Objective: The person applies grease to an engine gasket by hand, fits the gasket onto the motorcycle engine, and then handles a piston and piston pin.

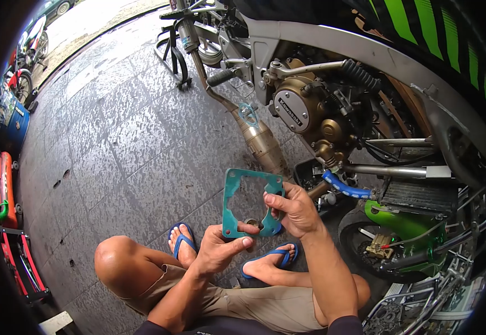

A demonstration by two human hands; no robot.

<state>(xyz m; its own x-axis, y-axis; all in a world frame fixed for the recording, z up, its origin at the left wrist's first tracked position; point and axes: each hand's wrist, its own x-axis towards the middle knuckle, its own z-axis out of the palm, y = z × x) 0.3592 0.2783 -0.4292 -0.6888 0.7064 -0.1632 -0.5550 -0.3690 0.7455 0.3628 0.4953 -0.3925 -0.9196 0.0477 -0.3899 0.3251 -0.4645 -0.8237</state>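
As we hold teal gasket [232, 192] up over tiled floor [109, 167], left fingers [274, 200] pinch its right side, right fingers [247, 241] grip lower edge. "Kawasaki" readable on engine cover [291, 110]; white marks on blue hose [346, 187] too small for us. Red-black stand [22, 265] at left. Motorcycle frame [265, 39] cut off above.

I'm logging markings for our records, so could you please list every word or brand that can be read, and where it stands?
"Kawasaki": on the silver plate of the gold engine cover.
White marks on the blue hose: too small to read.
Lettering on the dark shirt: cut off, unreadable.
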